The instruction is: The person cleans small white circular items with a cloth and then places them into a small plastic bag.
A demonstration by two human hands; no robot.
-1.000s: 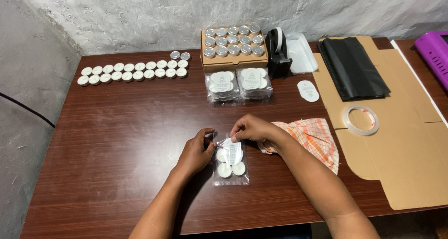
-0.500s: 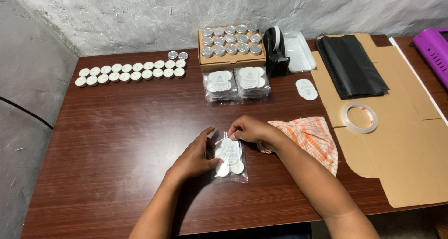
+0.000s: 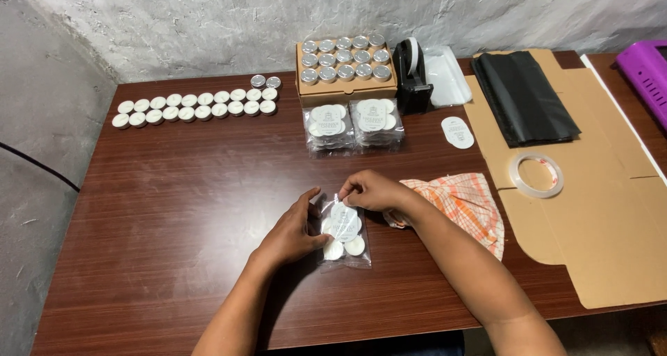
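clear plastic pouch of white tealights (image 3: pixel 344 232) lies at lower centre of the frame on the brown table (image 3: pixel 180 189). left hand (image 3: pixel 292 232) cups its left edge, fingers curled against it; right hand (image 3: pixel 372 191) pinches its top edge between thumb and fingertips. orange checked cloth (image 3: pixel 467 204) lies just right; two filled pouches (image 3: pixel 354 123) sit above.

three clear packets of tealights: one (image 3: pixel 345 232) by the hands, two (image 3: pixel 353 125) near the box. the cardboard box (image 3: pixel 345 68) holds twelve silver-cupped candles. two rows of ten white tealights (image 3: pixel 187 108), plus two more (image 3: pixel 265 81). one tape ring (image 3: pixel 536 175), one dispenser (image 3: pixel 411 75), one checked cloth (image 3: pixel 467 207).
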